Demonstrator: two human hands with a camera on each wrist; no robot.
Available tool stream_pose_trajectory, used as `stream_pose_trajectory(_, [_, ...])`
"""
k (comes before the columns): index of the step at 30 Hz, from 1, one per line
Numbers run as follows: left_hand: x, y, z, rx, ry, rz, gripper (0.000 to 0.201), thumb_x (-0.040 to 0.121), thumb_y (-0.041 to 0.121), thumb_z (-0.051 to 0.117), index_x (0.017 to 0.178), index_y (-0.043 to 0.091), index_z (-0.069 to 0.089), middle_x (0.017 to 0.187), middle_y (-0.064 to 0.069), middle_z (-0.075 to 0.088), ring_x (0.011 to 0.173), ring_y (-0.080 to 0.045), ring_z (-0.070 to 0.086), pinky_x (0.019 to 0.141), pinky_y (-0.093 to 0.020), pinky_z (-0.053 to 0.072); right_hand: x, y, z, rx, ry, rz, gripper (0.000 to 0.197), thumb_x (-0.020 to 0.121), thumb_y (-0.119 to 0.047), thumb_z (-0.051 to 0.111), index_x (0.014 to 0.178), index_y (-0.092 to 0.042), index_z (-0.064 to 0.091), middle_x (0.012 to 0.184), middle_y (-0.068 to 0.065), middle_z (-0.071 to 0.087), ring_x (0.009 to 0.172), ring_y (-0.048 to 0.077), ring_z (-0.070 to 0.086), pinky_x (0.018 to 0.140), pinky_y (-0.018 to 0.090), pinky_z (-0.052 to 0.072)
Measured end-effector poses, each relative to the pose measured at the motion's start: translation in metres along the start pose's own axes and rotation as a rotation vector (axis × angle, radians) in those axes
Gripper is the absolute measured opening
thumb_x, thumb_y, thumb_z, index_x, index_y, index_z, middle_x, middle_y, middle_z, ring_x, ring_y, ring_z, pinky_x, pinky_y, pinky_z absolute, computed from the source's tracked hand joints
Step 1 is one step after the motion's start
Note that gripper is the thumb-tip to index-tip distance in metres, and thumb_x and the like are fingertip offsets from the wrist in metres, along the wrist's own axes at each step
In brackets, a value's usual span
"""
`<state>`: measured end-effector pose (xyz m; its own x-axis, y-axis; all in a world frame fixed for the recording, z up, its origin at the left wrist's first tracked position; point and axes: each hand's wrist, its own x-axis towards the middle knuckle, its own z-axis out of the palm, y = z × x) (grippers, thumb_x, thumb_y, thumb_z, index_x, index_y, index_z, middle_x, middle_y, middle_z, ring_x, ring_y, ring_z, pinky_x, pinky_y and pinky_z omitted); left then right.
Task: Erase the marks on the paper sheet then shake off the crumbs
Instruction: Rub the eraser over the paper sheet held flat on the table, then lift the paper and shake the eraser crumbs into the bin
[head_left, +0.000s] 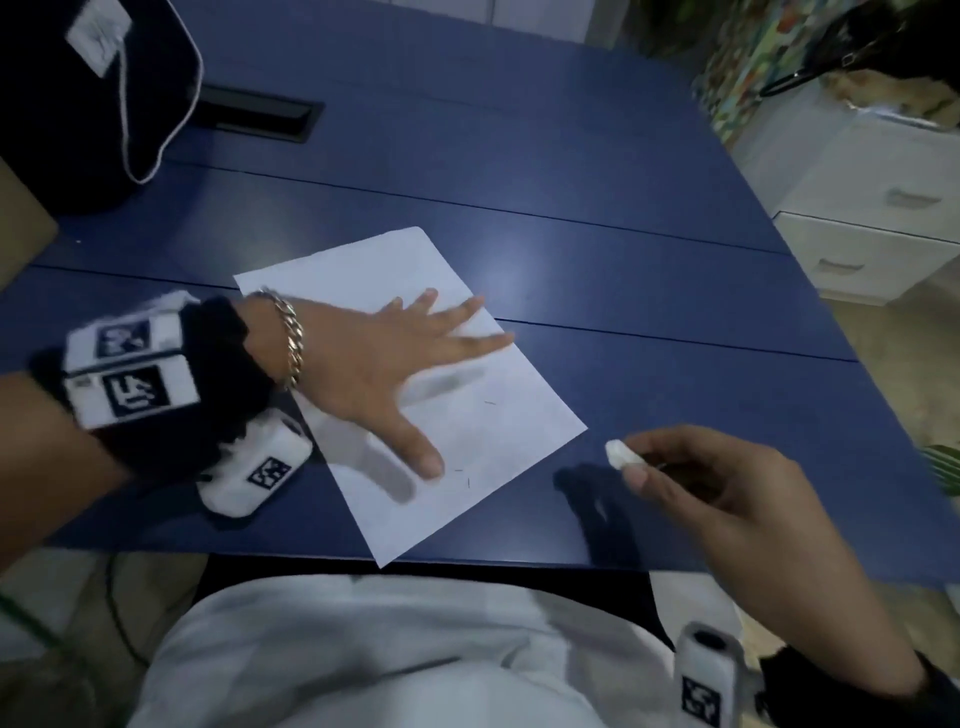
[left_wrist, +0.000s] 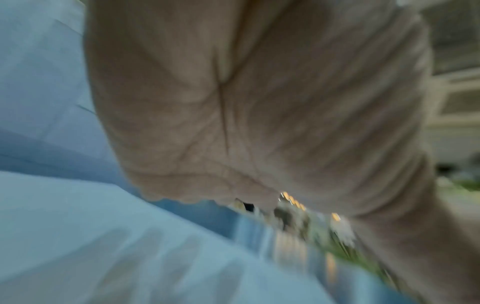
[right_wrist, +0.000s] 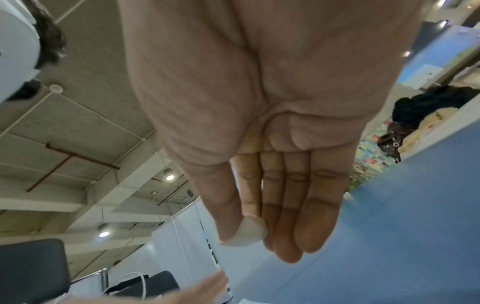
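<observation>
A white paper sheet (head_left: 488, 426) lies tilted on the blue table (head_left: 597, 171), bearing a few short pencil marks (head_left: 469, 482) near its near edge. My left hand (head_left: 395, 358) hovers flat over the sheet, fingers spread, a shadow beneath it. The left wrist view shows only a blurred palm (left_wrist: 259, 102) above the paper (left_wrist: 78, 236). To the right of the sheet, my right hand (head_left: 727, 493) pinches a small white eraser (head_left: 621, 453) between thumb and fingers, off the paper. The right wrist view shows the eraser (right_wrist: 250, 231) under the thumb.
A dark bag (head_left: 88, 93) with a white cord sits at the far left corner, beside a black cable slot (head_left: 260, 117). White drawers (head_left: 878, 228) stand past the table's right edge. The table's near edge runs just above my lap.
</observation>
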<state>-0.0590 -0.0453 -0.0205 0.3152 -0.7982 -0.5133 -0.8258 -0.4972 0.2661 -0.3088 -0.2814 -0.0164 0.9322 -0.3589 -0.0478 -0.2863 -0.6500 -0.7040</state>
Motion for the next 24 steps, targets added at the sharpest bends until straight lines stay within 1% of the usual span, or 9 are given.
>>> stream_pose_trajectory(2, [-0.028, -0.028, -0.032, -0.174, 0.161, -0.134, 0.118, 0.059, 0.1, 0.059, 0.155, 0.069, -0.001, 0.173, 0.023, 0.001, 0.16, -0.014, 0.013, 0.13, -0.042, 0.011, -0.007, 0.0, 0.008, 0.004, -0.053, -0.025, 0.022, 0.083, -0.06, 0.067, 0.095, -0.044, 0.077, 0.091, -0.023, 0.078, 0.084, -0.002, 0.073, 0.074, 0.02, 0.055])
stream_pose_trajectory(4, [-0.049, -0.061, -0.056, -0.258, 0.344, -0.284, 0.114, 0.059, 0.098, 0.054, 0.16, 0.054, 0.025, 0.161, 0.018, 0.042, 0.142, -0.012, 0.05, 0.121, -0.036, 0.033, -0.007, -0.002, 0.014, -0.018, -0.088, -0.053, 0.01, 0.085, -0.054, 0.07, 0.092, -0.049, 0.075, 0.092, -0.027, 0.076, 0.086, -0.005, 0.072, 0.074, 0.013, 0.053])
stream_pose_trajectory(7, [-0.064, -0.105, -0.064, -0.238, 0.452, -0.456, 0.098, 0.074, 0.086, 0.064, 0.153, 0.029, 0.051, 0.13, 0.004, 0.069, 0.117, -0.022, 0.066, 0.109, -0.038, 0.046, 0.0, -0.002, 0.018, -0.054, -0.106, -0.105, 0.011, 0.088, -0.039, 0.077, 0.093, -0.049, 0.075, 0.099, -0.024, 0.073, 0.091, -0.001, 0.07, 0.075, 0.011, 0.052])
stream_pose_trajectory(10, [-0.061, -0.124, -0.049, -0.218, 0.401, -0.53, 0.064, 0.089, 0.058, 0.07, 0.141, 0.022, 0.063, 0.105, 0.011, 0.071, 0.107, -0.028, 0.07, 0.104, -0.044, 0.052, 0.009, -0.009, 0.024, -0.057, -0.107, -0.141, 0.011, 0.089, -0.037, 0.079, 0.095, -0.046, 0.076, 0.103, -0.025, 0.071, 0.092, 0.001, 0.07, 0.078, 0.014, 0.053])
stream_pose_trajectory(12, [-0.056, -0.125, -0.039, -0.198, 0.366, -0.516, 0.058, 0.093, 0.054, 0.071, 0.139, 0.021, 0.063, 0.102, 0.013, 0.069, 0.105, -0.024, 0.07, 0.102, -0.041, 0.052, 0.014, -0.014, 0.028, -0.033, -0.096, -0.152, 0.012, 0.088, -0.035, 0.079, 0.094, -0.045, 0.076, 0.1, -0.025, 0.071, 0.089, 0.0, 0.069, 0.077, 0.014, 0.052])
stream_pose_trajectory(15, [-0.041, -0.127, -0.027, -0.157, 0.36, -0.503, 0.066, 0.093, 0.057, 0.07, 0.146, 0.02, 0.057, 0.113, 0.005, 0.069, 0.11, -0.022, 0.066, 0.104, -0.036, 0.047, 0.022, -0.021, 0.034, -0.057, -0.092, -0.17, 0.012, 0.088, -0.037, 0.079, 0.094, -0.045, 0.075, 0.1, -0.024, 0.071, 0.087, 0.002, 0.069, 0.072, 0.022, 0.055])
stream_pose_trajectory(19, [-0.013, -0.134, -0.016, -0.099, 0.317, -0.575, 0.079, 0.089, 0.063, 0.071, 0.149, 0.019, 0.049, 0.136, -0.006, 0.063, 0.122, -0.03, 0.059, 0.109, -0.04, 0.045, 0.037, -0.029, 0.035, -0.161, -0.138, -0.201, 0.006, 0.09, -0.038, 0.075, 0.092, -0.043, 0.073, 0.102, -0.032, 0.066, 0.089, -0.004, 0.066, 0.07, 0.017, 0.05])
stream_pose_trajectory(21, [-0.002, -0.137, -0.015, -0.057, 0.304, -0.598, 0.079, 0.084, 0.064, 0.075, 0.145, 0.019, 0.052, 0.135, -0.007, 0.062, 0.121, -0.031, 0.059, 0.107, -0.044, 0.047, 0.049, -0.025, 0.026, -0.245, -0.144, -0.203, 0.003, 0.092, -0.039, 0.074, 0.094, -0.041, 0.073, 0.095, -0.029, 0.069, 0.089, -0.006, 0.065, 0.069, 0.016, 0.048])
stream_pose_trajectory(24, [0.008, -0.138, -0.02, -0.038, 0.309, -0.58, 0.074, 0.08, 0.051, 0.085, 0.139, 0.019, 0.054, 0.126, -0.003, 0.06, 0.113, -0.028, 0.059, 0.101, -0.041, 0.048, 0.064, -0.012, 0.001, -0.368, -0.137, -0.155, 0.003, 0.094, -0.042, 0.072, 0.091, -0.043, 0.071, 0.088, -0.027, 0.071, 0.083, -0.007, 0.065, 0.068, 0.019, 0.05])
